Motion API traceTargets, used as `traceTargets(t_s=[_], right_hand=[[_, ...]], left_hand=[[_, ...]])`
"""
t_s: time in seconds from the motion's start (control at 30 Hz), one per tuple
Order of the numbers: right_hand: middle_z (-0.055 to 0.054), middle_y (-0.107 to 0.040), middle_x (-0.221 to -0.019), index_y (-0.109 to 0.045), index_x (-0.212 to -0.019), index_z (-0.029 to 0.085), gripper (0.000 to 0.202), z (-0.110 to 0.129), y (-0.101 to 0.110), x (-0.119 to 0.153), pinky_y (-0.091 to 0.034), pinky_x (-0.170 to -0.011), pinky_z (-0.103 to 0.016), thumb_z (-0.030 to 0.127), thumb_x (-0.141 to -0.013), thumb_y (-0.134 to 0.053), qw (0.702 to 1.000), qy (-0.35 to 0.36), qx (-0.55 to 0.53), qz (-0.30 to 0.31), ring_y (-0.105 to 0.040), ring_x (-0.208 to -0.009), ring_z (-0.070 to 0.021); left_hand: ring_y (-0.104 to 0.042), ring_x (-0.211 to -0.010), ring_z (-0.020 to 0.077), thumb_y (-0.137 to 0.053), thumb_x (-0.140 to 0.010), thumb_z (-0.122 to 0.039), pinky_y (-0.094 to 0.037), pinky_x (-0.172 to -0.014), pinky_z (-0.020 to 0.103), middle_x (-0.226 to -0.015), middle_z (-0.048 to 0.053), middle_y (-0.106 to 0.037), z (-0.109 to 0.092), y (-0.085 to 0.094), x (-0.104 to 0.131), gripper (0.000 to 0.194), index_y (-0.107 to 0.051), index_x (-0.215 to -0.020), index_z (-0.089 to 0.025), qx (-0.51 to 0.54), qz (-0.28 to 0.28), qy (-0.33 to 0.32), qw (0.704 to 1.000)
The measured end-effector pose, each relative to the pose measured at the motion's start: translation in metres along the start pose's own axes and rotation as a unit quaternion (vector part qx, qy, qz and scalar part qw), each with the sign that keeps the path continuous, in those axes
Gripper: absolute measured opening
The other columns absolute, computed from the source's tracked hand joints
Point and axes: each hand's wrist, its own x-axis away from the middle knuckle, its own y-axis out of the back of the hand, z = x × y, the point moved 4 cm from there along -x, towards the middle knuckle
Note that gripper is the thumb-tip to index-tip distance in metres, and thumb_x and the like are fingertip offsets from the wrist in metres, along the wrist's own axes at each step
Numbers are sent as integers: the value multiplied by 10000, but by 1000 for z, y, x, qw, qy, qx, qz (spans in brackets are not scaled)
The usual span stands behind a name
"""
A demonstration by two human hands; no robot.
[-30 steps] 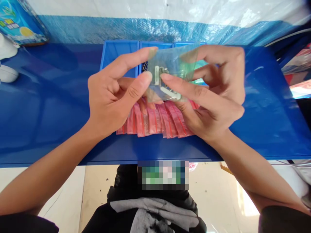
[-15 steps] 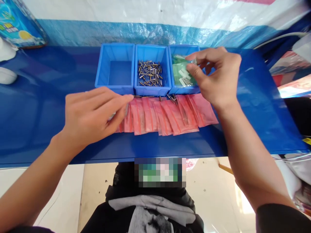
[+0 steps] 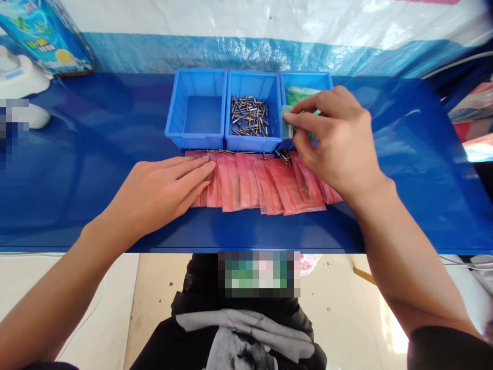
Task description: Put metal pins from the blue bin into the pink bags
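A second ago both hands held a small clear bag up in front of the bins; now they are apart and low. The left hand (image 3: 164, 192) has come down flat onto the left end of the row of pink bags (image 3: 265, 182) on the blue table, its fingertips resting on the leftmost ones. The right hand (image 3: 337, 141) has carried the clear bag (image 3: 288, 123) to the right-hand blue bin (image 3: 306, 81) and now pinches it at that bin's near left edge, lower than half a second ago.
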Motion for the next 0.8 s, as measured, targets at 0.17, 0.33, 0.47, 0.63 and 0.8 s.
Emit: traceTargets(t_s=[0.17,0.33,0.47,0.63,0.8], right_hand=[[-97,-752,-1206,-773,-1165,311,322,-10,2,-5,-541,-981,-525,370,-1111,-461,998,-52,-24,25,-670,-1129,-312],[-90,-751,-1245,-802,-1075,361,345,-32,0,-8,-515,-1000,-595,554,-1066,-517,996,-84,-16,17,-635,-1130,-349],[-107,-748,-1250,-817,-1099,300,449,-44,-6,-4,-476,-1047,-617,668,-1018,-571,997,-57,-56,7,-612,-1142,-356],[-117,-718,-1264,-803,-1185,318,383,-50,-9,3,-450,-1089,-673,618,-982,-681,991,-66,-113,24,-602,-1179,-378],[-127,-583,-1483,-691,-1426,357,453,-24,12,0,-487,-1101,-639,529,-1007,-664,995,-48,-80,-43,-569,-1287,-390]], left_hand=[[-810,-880,250,-710,-958,-121,-572,-631,344,-955,4,-816,-1,17,-9,195,-732,-1142,-182,-19,-93,-4,995],[-739,-782,186,-761,-921,-191,-511,-673,339,-828,-33,-751,8,32,-30,290,-780,-1201,-260,55,-185,88,977],[-724,-877,127,-699,-1024,-249,-579,-777,307,-979,-68,-776,24,27,-63,166,-805,-1149,-278,188,-202,181,944],[-677,-680,84,-695,-1017,-154,-580,-578,218,-813,-44,-749,51,11,-101,121,-792,-1082,-119,367,-265,172,875],[-725,-749,100,-784,-949,-131,-684,-644,221,-875,-71,-762,58,-6,-104,228,-745,-1171,-169,502,-224,185,815]])
